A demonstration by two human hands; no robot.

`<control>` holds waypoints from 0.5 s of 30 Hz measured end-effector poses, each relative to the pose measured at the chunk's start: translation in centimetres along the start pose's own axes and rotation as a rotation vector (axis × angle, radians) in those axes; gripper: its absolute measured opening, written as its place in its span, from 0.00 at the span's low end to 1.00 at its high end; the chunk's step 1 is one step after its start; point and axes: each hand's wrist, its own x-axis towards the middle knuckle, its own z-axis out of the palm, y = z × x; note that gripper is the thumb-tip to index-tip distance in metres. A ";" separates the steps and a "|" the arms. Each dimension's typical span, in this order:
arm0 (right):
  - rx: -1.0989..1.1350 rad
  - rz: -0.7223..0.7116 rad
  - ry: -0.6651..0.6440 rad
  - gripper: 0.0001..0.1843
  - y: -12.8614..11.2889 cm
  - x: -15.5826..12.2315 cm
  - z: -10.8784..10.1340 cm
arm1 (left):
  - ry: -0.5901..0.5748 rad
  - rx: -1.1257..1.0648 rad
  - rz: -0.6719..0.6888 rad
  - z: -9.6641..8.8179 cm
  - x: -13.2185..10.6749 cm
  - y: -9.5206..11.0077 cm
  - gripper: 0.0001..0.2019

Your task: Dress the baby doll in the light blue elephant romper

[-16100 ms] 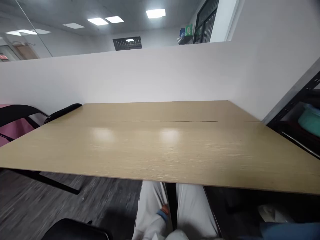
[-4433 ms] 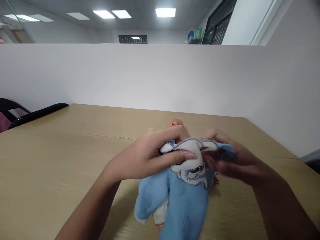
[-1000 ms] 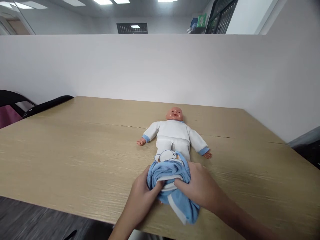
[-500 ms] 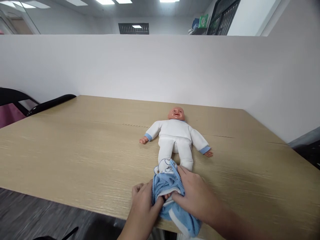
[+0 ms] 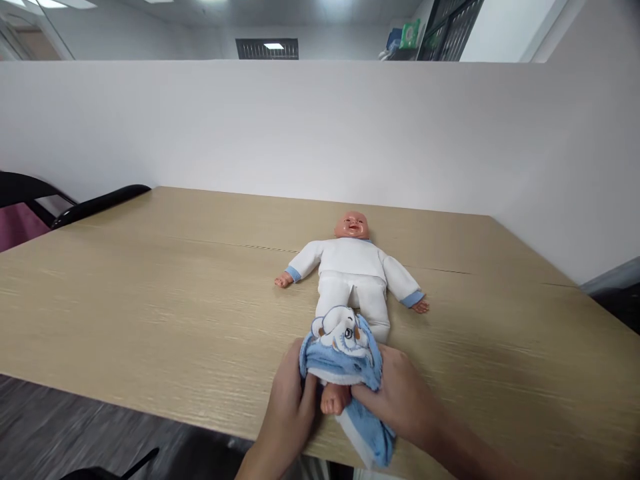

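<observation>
Working the bunched blue garment (image 5: 343,353) around the doll's bare foot (image 5: 334,399) near the front edge of the table (image 5: 150,300), pinching the cloth from both sides with left hand (image 5: 290,407) and right hand (image 5: 400,397), fingers closing tight on its folds. Handling the doll (image 5: 353,263) flat on its back, head toward the partition (image 5: 250,127). Judging by this, needing a steady hold on the opening, keeping the foot centred in it.

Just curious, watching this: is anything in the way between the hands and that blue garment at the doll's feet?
Nothing visible. The left hand and right hand both grip the bunched blue garment directly, and only the doll's bare foot pokes out between them.
</observation>
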 end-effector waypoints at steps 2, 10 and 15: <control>-0.007 -0.017 0.007 0.04 0.2 0.7 -0.6 | 0.005 0.033 0.026 -0.4 1.1 -0.1 0.17; 0.051 -0.157 -0.124 0.25 2.2 2.1 -4.9 | -0.217 0.006 0.016 -4.1 4.1 0.9 0.23; 0.444 -0.096 -0.115 0.16 5.4 1.9 -4.9 | -0.334 -0.049 -0.048 -5.7 3.6 2.1 0.31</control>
